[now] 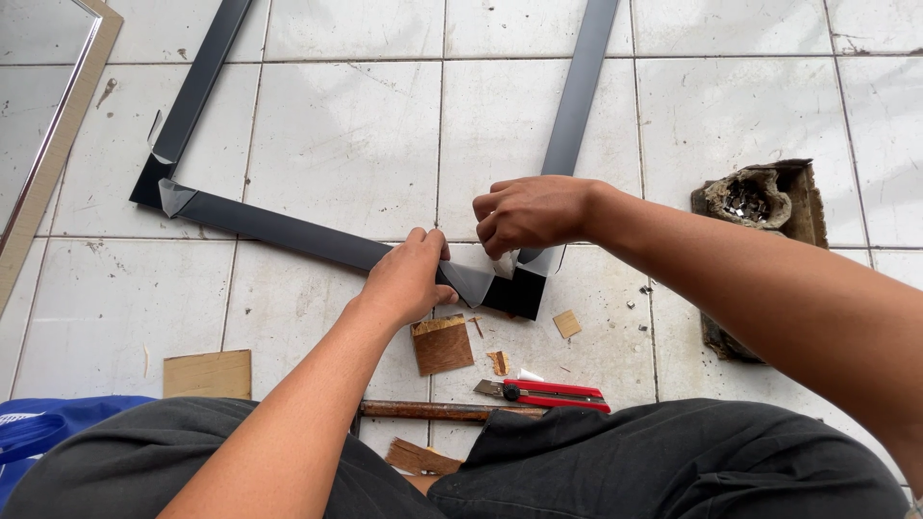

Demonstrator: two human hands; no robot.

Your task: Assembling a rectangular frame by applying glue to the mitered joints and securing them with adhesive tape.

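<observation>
A dark grey metal frame lies flat on the white tiled floor, its bars meeting at a near corner. My left hand presses on the bottom bar just left of that corner. My right hand is closed over the corner from above, pinching a clear protective film that peels off the bars there. More loose film shows at the far left corner.
A red utility knife and a rusty rod-like tool lie by my knees. Wood scraps, a cardboard piece, a worn block holding small metal bits, a mirror edge and a blue bag surround me.
</observation>
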